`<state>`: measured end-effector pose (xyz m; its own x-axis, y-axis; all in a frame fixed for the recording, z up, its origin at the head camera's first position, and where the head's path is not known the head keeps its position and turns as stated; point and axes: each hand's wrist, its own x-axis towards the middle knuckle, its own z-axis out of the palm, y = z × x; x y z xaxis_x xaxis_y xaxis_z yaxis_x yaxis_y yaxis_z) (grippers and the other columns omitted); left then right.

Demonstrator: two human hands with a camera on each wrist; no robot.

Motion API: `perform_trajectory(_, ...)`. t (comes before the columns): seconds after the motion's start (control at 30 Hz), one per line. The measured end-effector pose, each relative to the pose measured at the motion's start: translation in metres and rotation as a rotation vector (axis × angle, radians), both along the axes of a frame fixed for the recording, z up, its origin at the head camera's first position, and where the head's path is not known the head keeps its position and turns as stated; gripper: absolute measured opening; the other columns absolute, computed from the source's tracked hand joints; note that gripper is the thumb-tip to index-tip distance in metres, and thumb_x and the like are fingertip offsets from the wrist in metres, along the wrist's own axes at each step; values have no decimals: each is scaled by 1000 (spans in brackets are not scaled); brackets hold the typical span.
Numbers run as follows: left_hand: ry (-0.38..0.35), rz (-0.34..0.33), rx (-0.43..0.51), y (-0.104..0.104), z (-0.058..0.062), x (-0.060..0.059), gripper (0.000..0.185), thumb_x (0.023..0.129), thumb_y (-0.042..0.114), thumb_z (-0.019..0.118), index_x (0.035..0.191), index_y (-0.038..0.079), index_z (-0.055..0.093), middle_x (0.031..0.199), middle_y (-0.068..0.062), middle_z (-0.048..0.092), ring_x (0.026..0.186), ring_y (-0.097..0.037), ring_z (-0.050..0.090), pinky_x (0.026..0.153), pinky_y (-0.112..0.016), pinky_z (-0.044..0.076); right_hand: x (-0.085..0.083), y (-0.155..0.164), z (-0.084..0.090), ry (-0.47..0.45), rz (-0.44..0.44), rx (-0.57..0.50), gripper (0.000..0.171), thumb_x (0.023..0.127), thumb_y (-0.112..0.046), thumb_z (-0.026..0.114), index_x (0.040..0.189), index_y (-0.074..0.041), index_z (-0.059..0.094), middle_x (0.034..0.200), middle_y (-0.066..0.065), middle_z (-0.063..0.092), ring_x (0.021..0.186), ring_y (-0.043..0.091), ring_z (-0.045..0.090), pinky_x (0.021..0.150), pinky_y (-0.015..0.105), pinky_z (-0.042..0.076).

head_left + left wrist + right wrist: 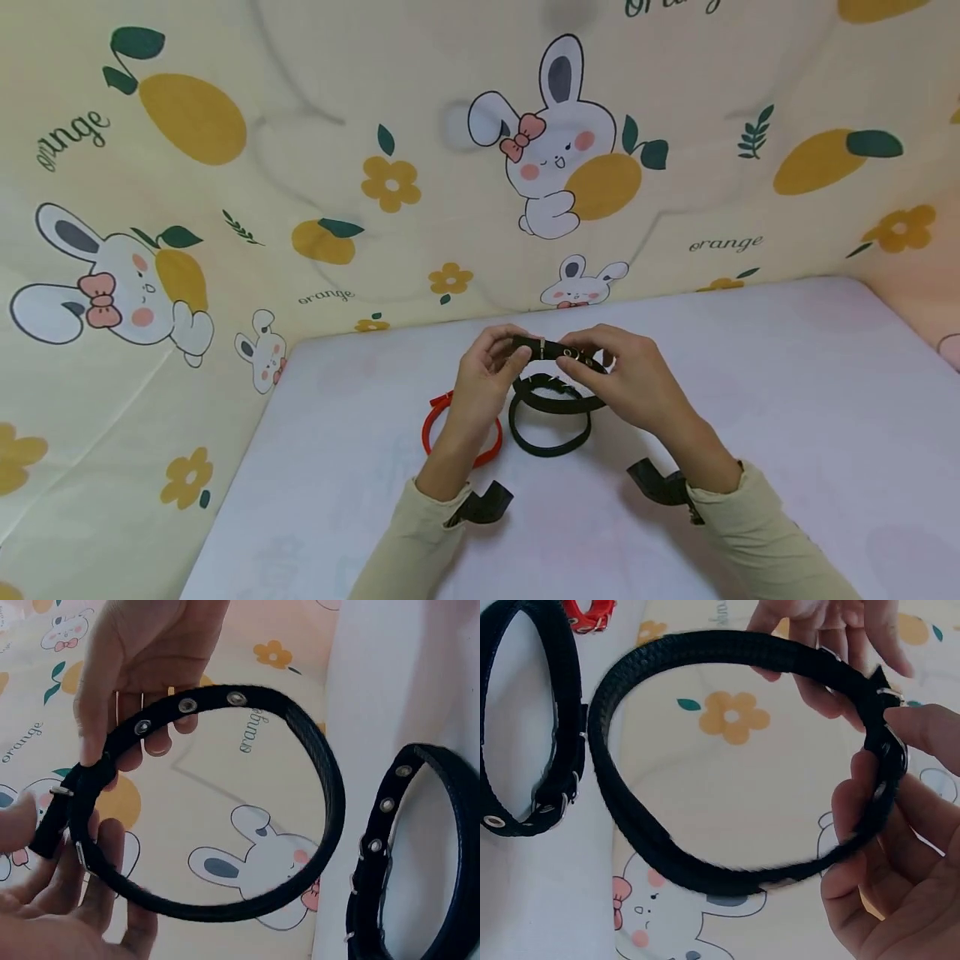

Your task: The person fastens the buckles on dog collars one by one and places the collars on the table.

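1. As you look down from the head cam, both your hands are raised just above the white table (787,400), holding one black collar (558,354) between them.
2. L hand (480,379): fingers curled round the strap end w/ the metal loop; in the L wrist view the thumb and fingers pinch the strap at the keeper, free tip sticking out to the side.
3. R hand (633,379): thumb and fingers pinch the buckle section; in the R wrist view the thumb sits on the outer face by the buckle, other fingers curled behind.
4. So neither hand is spread; both are pinching the same collar.
5. The held collar forms a closed ring, hanging clear of the table. The L wrist view shows metal eyelets (187,705) along its top run.
6. Directly below it, a 2nd black collar (551,421) lies flat on the table, also a closed loop, not touching the held one as far as I can tell.
7. A red collar (435,421) lies on the table just L of the 2nd black one, partly hidden under your L wrist.
8. Black straps show at both your beige sleeve cuffs.
9. Behind the table: cream cloth backdrop (225,208) w/ rabbits, oranges, flowers.
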<state>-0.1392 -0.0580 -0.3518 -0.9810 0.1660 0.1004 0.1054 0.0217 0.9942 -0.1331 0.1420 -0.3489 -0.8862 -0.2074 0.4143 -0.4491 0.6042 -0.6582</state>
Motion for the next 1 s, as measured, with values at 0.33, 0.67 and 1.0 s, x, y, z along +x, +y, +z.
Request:
perform_trajectory(0.33,12,69,59,3,-5,-3,26,87,7,73,112,3,71,107,-13,72,96,-13,69,94,-28,56,-1,-3,-2,-20,8,10,23,88,-33,76,107,-20,75,98,-9,72,83,6,59,73,33,49)
perform_trajectory(0.67,-23,123,134,-2,-2,-5,24,87,6,74,111,4,73,102,-8,76,96,-15,72,91,-28,57,-2,-5,2,-26,3,24,18,89,-31,75,103,-20,75,99,-7,73,86,10,61,75,34,47)
perform_trajectory(1.0,-32,108,222,-6,-2,-10,26,89,3,71,114,0,69,102,-3,75,90,-12,72,94,-30,57,-2,-1,1,-18,-10,-4,19,90,-30,74,105,-19,76,100,-6,74,83,7,59,74,32,48)
